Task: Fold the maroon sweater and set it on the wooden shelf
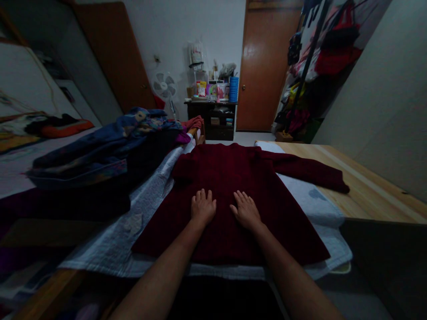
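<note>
A dark red long-sleeved garment [230, 173] lies spread out on a white patterned cloth [151, 186]. One of its sleeves stretches to the right onto a wooden board, while the left side shows only a short folded part. My left hand [203, 206] rests flat on the middle of the garment, fingers a little apart and pointing away from me. Just to the right, my right hand [246, 210] also lies palm down on the fabric with its fingers spread. Neither hand grips anything.
Dark and blue patterned clothes [100, 146] are heaped at the left. A light wooden board [360, 186] extends on the right. Farther back stand a fan [164, 85], a black shelf [218, 122] and a brown door [262, 71]. Bags hang at the upper right.
</note>
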A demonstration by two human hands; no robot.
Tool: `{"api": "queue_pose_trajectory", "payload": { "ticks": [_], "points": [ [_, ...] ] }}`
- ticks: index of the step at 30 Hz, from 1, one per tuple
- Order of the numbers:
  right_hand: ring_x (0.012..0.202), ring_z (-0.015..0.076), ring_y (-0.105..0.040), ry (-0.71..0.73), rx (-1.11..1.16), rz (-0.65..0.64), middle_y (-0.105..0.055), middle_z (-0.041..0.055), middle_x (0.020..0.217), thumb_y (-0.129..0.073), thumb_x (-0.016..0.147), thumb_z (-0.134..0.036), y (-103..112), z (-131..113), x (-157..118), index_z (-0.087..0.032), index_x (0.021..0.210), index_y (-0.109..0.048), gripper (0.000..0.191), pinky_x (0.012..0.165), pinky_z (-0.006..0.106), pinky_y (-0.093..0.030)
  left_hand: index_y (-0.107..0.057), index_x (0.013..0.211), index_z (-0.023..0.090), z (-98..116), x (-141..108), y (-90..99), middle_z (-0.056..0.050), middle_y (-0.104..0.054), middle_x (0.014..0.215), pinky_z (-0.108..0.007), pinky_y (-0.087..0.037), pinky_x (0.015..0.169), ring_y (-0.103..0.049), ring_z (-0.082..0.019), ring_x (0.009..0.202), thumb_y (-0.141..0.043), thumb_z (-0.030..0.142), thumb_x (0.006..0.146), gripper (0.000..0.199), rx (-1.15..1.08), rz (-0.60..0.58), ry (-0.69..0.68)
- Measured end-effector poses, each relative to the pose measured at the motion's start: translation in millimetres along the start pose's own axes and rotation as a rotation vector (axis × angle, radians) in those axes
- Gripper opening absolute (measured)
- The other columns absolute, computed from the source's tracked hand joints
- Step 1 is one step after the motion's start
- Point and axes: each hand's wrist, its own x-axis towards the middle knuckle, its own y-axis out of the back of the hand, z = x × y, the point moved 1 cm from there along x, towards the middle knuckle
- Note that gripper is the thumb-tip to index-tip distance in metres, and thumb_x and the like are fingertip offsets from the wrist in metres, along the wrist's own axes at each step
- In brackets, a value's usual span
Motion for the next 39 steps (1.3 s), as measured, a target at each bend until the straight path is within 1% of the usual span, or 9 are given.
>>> {"api": "queue_pose_trajectory", "payload": {
  "ticks": [4, 8, 13, 17, 21, 25, 29, 34, 39],
  "points": [
    [0.143, 0.0255, -0.019, -0.058, -0.043, -0.013, -0.024, 0.0097, 0.156, -0.033, 0.095, -0.051, 0, 8, -8, -0.015, 0.147, -0.031, 0.064, 0.115, 0.043, -0.014, -0.048, 0.137, 0.018, 0, -3, 2.1, -0.019, -0.046, 0.141, -0.05, -0.031, 0.1, -0.038, -0.036, 0.129, -0.041, 0.042, 0.091, 0.052, -0.004, -0.005, 0.078],
    [0.144, 0.0259, -0.016, -0.127, -0.073, -0.034, -0.02, 0.012, 0.157, -0.034, 0.094, -0.052, 3, 16, -14, -0.016, 0.148, -0.03, 0.065, 0.114, 0.041, -0.013, -0.048, 0.136, 0.011, -5, -6, 7.3, -0.023, -0.044, 0.141, -0.05, -0.033, 0.098, -0.039, -0.039, 0.126, -0.04, 0.047, 0.09, 0.059, -0.013, -0.035, 0.118],
    [0.144, 0.0261, -0.014, -0.168, -0.099, -0.039, -0.018, 0.0123, 0.157, -0.034, 0.094, -0.052, 3, 23, -21, -0.017, 0.148, -0.028, 0.065, 0.114, 0.043, -0.011, -0.052, 0.13, 0.01, -12, -9, 17.0, -0.019, -0.046, 0.14, -0.046, -0.038, 0.094, -0.042, -0.034, 0.122, -0.037, 0.044, 0.091, 0.054, -0.02, -0.051, 0.091],
    [0.144, 0.0264, -0.014, -0.161, -0.103, -0.02, -0.019, 0.0123, 0.157, -0.034, 0.094, -0.051, 2, 24, -25, -0.017, 0.148, -0.03, 0.064, 0.114, 0.044, -0.011, -0.06, 0.116, 0.012, -22, -8, 21.4, -0.017, -0.059, 0.119, -0.042, -0.043, 0.086, -0.05, -0.03, 0.109, -0.036, 0.038, 0.092, 0.043, 0.01, -0.082, 0.068],
    [0.144, 0.0261, -0.014, -0.163, -0.091, -0.009, -0.02, 0.0119, 0.157, -0.035, 0.094, -0.051, 2, 24, -25, -0.018, 0.147, -0.031, 0.063, 0.113, 0.044, -0.012, -0.065, 0.105, 0.015, -42, -1, 20.0, -0.013, -0.064, 0.104, -0.036, -0.044, 0.081, -0.054, -0.026, 0.101, -0.036, 0.025, 0.092, 0.033, 0.01, -0.138, 0.037],
    [0.144, 0.026, -0.015, -0.172, -0.087, -0.002, -0.02, 0.0111, 0.157, -0.036, 0.093, -0.051, 2, 24, -25, -0.018, 0.147, -0.032, 0.063, 0.114, 0.044, -0.012, -0.064, 0.11, 0.018, -61, 1, 15.3, -0.01, -0.064, 0.107, -0.034, -0.044, 0.082, -0.055, -0.024, 0.098, -0.035, 0.02, 0.092, 0.034, 0.015, -0.094, -0.028],
    [0.144, 0.026, -0.015, -0.17, -0.09, -0.004, -0.021, 0.0109, 0.156, -0.036, 0.093, -0.05, 2, 24, -25, -0.018, 0.147, -0.033, 0.063, 0.114, 0.043, -0.012, -0.064, 0.109, 0.02, -65, -3, 12.7, -0.009, -0.063, 0.105, -0.034, -0.044, 0.085, -0.056, -0.023, 0.099, -0.036, 0.021, 0.093, 0.033, 0.031, -0.078, -0.055],
    [0.143, 0.0263, -0.017, -0.162, -0.091, 0.016, -0.023, 0.0106, 0.156, -0.036, 0.093, -0.05, 1, 24, -25, -0.018, 0.146, -0.034, 0.062, 0.113, 0.044, -0.012, -0.063, 0.103, 0.016, -63, -1, 15.0, -0.011, -0.063, 0.101, -0.033, -0.046, 0.08, -0.061, -0.024, 0.094, -0.041, 0.024, 0.092, 0.026, 0.043, -0.08, 0.014],
    [0.144, 0.0258, -0.016, -0.162, -0.089, 0.012, -0.022, 0.0107, 0.156, -0.036, 0.093, -0.05, 1, 24, -25, -0.018, 0.146, -0.034, 0.062, 0.113, 0.044, -0.012, -0.062, 0.097, 0.02, -70, 10, 19.2, -0.008, -0.068, 0.092, -0.031, -0.047, 0.069, -0.066, -0.023, 0.084, -0.045, 0.036, 0.091, 0.024, -0.015, -0.226, 0.115]
  ]
}}
